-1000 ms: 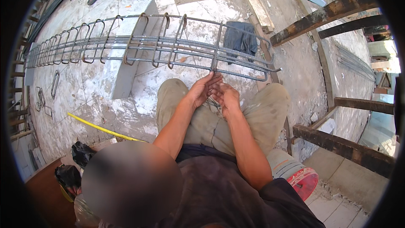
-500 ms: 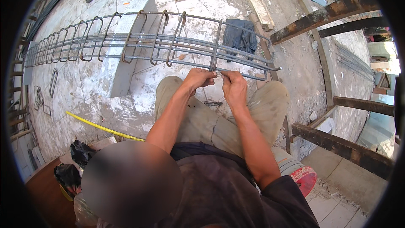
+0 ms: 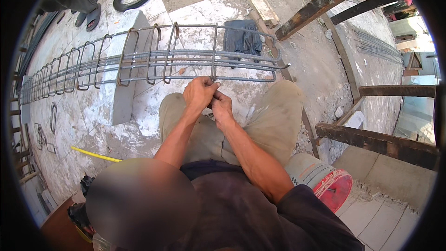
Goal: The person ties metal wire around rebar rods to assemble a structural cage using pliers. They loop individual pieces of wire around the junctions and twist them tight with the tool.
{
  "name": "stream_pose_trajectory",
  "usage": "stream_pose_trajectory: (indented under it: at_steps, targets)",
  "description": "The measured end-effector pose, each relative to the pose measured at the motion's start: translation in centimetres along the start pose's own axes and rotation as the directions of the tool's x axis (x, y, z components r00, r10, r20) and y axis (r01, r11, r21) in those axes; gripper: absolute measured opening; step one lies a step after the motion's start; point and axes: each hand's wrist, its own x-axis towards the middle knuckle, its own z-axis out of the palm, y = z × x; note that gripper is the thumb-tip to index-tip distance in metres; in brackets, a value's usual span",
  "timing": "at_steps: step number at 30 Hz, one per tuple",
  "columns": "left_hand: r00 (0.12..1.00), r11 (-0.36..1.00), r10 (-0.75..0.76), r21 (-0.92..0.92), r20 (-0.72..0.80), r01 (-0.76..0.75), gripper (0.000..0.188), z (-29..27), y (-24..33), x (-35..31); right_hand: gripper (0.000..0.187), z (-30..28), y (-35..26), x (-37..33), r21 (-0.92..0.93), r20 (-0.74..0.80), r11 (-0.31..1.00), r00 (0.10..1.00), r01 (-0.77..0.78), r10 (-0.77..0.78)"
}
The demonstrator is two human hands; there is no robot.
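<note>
A long rebar cage [image 3: 186, 52] lies across in front of me, its bars ringed by several bent stirrups. My left hand [image 3: 197, 95] is closed at the near bar, fingertips pinched at the foot of the stirrup [image 3: 214, 46] nearest the cage's right end. Just below and to its right, my right hand [image 3: 223, 108] is closed too, its fingertips close to the left thumb. Whatever lies between the fingers is too small to make out. Something thin and dark shows beside the right hand, over my trousers [image 3: 274, 111], partly hidden.
Under the cage stands a pale block [image 3: 123, 100]. A dark cloth [image 3: 242, 39] lies beneath its right end. Loose stirrups [image 3: 53, 118] and a yellow strip [image 3: 95, 154] lie left. A bucket [image 3: 304, 172] stands by my right side, timber beams [image 3: 334, 4] beyond. Another person's foot [image 3: 93, 18] is far left, near a black coil [image 3: 117, 1].
My right hand has left the near bar and come down and left, below my left hand. The whole view has shifted, and more of the other person's legs shows at far left.
</note>
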Motion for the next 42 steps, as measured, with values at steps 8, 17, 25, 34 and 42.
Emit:
stream_pose_trajectory:
  at_steps: [8, 17, 25, 34, 42]
  targets:
    - [0.782, 0.423, -0.136, -0.678, 0.608, 0.601, 0.044, 1.4, -3.6, -0.4, 0.039, -2.5, -5.3, -3.3, -0.863, 0.321, 0.355, 0.933, 0.358, -0.162]
    - [0.923, 0.516, -0.163, -0.767, 0.348, 0.380, 0.028, 1.7, -3.3, -0.7, 0.028, -22.1, -23.8, -9.3, -0.651, -0.346, 0.655, 0.619, 0.383, -0.705]
    - [0.985, 0.959, 0.116, 0.275, -0.132, -0.076, 0.031, 1.7, 1.8, -1.0, 0.072, -38.4, 1.3, -4.8, -0.922, -0.367, 0.251, 0.868, -0.294, -0.333]
    - [0.934, 0.836, 0.331, 0.501, -0.134, -0.224, 0.027, 1.7, 2.0, -1.3, 0.081, -40.0, -2.3, 4.9, -0.995, -0.087, 0.012, 0.796, -0.100, -0.599]
    - [0.964, 0.956, 0.083, 0.292, -0.254, -0.005, 0.028, 2.1, 1.9, -2.4, 0.064, -39.8, -6.2, 8.9, -0.955, 0.039, -0.295, 0.969, -0.036, -0.246]
